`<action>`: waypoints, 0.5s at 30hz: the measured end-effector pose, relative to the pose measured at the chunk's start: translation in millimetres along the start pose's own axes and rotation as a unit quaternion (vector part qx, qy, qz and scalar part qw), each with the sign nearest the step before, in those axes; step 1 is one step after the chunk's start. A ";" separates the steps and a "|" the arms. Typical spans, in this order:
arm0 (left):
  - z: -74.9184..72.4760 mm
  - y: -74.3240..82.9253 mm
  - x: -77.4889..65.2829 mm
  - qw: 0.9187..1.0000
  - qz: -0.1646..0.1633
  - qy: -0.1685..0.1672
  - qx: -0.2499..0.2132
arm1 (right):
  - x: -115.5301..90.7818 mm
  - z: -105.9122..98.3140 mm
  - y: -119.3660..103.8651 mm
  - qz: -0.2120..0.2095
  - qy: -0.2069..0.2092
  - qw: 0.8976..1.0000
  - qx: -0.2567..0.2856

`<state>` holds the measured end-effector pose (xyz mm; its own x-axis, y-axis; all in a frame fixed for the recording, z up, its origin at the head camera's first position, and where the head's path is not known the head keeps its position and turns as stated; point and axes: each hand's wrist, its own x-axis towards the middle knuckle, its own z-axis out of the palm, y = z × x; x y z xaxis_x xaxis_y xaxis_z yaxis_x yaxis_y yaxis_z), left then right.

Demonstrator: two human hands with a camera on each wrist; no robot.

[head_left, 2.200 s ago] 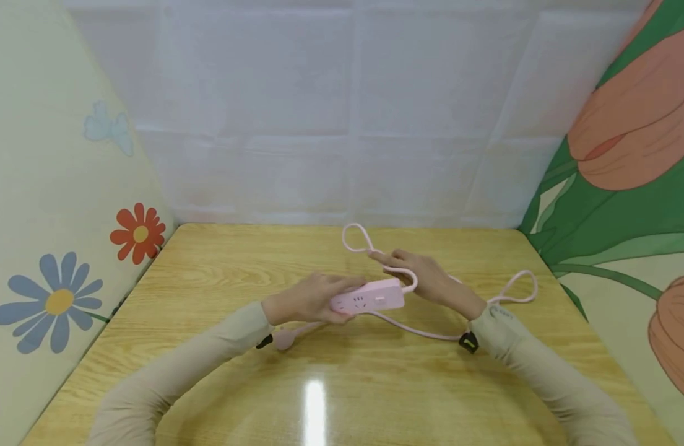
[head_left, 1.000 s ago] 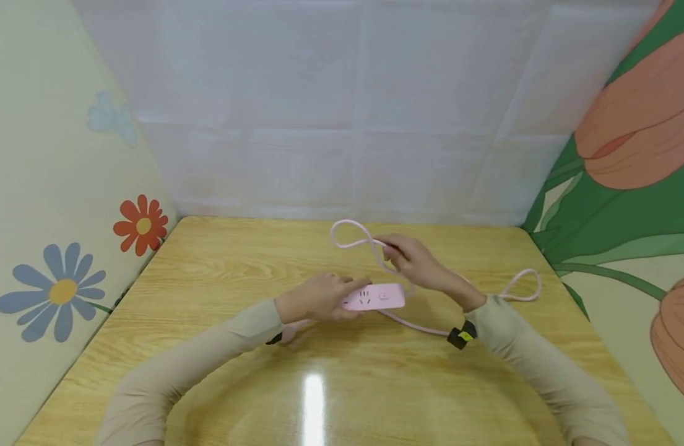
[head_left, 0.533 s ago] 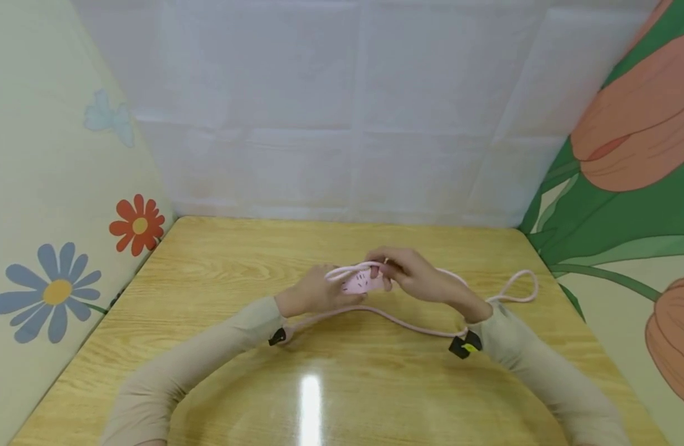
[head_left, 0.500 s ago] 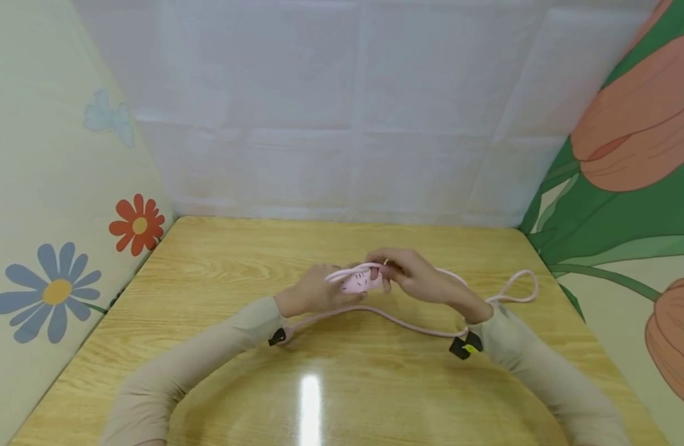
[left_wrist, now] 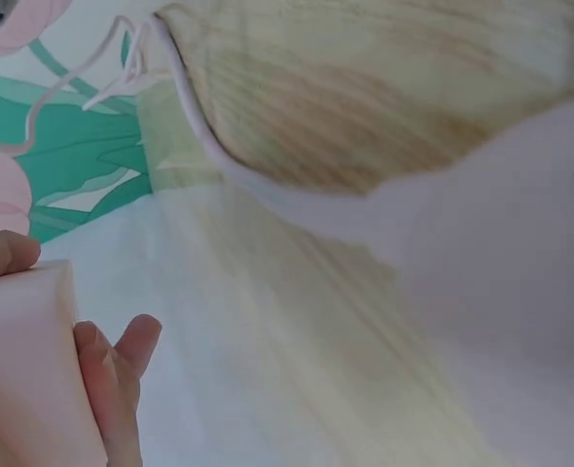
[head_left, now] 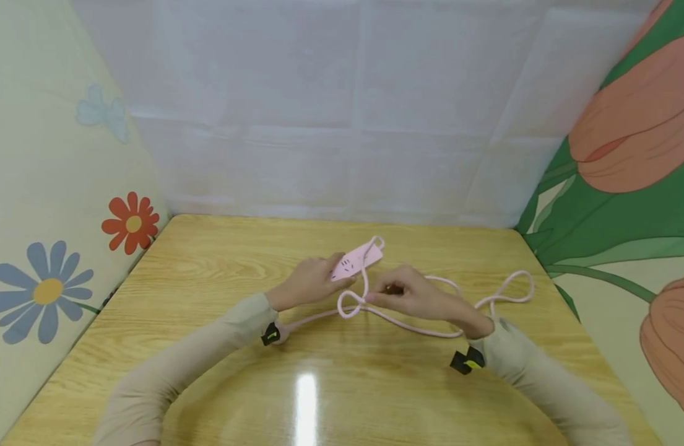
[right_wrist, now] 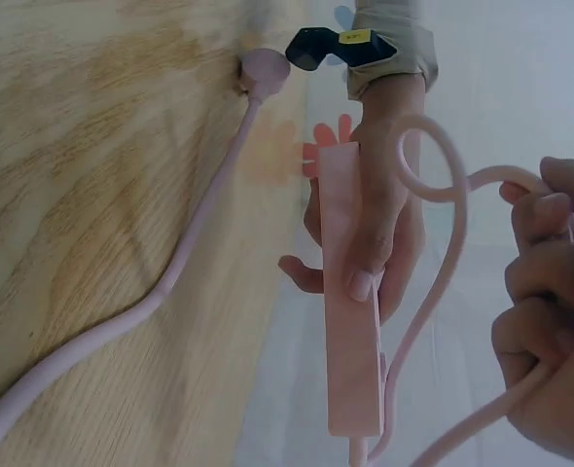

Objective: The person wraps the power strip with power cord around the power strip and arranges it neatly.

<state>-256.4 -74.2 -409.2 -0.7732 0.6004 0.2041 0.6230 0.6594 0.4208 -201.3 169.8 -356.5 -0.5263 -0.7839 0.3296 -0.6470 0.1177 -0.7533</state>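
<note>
wooden table (head_left: 236, 260) below — left fingers (right_wrist: 373, 243) grip a pink power strip (right_wrist: 351, 360), right fingers (right_wrist: 535, 272) its cord (right_wrist: 452, 233) — yellow label (right_wrist: 355, 36) illegible.

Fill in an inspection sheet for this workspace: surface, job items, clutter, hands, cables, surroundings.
Surface: wood-grain table, with a streak of glare near the front.
Job items: pink power strip, apparently raised off the table; its plug sits by the left cuff, not in any socket.
Clutter: nothing seen.
Hands: left hand grips one end of the strip; right hand pinches the cord.
Cables: one pink cord visible, looped at the right fingertips and again beyond the right wrist; whether it is knotted can't be told.
Surroundings: white sheet behind, flower-print panels on both sides.
</note>
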 end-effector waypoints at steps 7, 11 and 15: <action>-11.9 -6.5 -2.0 0.998 -0.041 0.028 -0.024 | -10.4 4.6 -11.4 0.032 -0.070 0.995 0.064; -21.8 -6.0 -2.9 0.997 -0.037 0.059 -0.038 | -15.7 2.6 -11.2 0.059 -0.090 0.991 0.076; -31.3 -1.7 -4.1 0.994 -0.026 0.087 -0.060 | -17.2 -5.7 -1.7 0.051 -0.116 0.990 0.063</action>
<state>-257.9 -92.0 -383.1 -0.8193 0.4728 0.3243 0.5710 0.6219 0.5358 -194.3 186.5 -357.6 -0.4352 -0.8924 0.1193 -0.5156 0.1384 -0.8456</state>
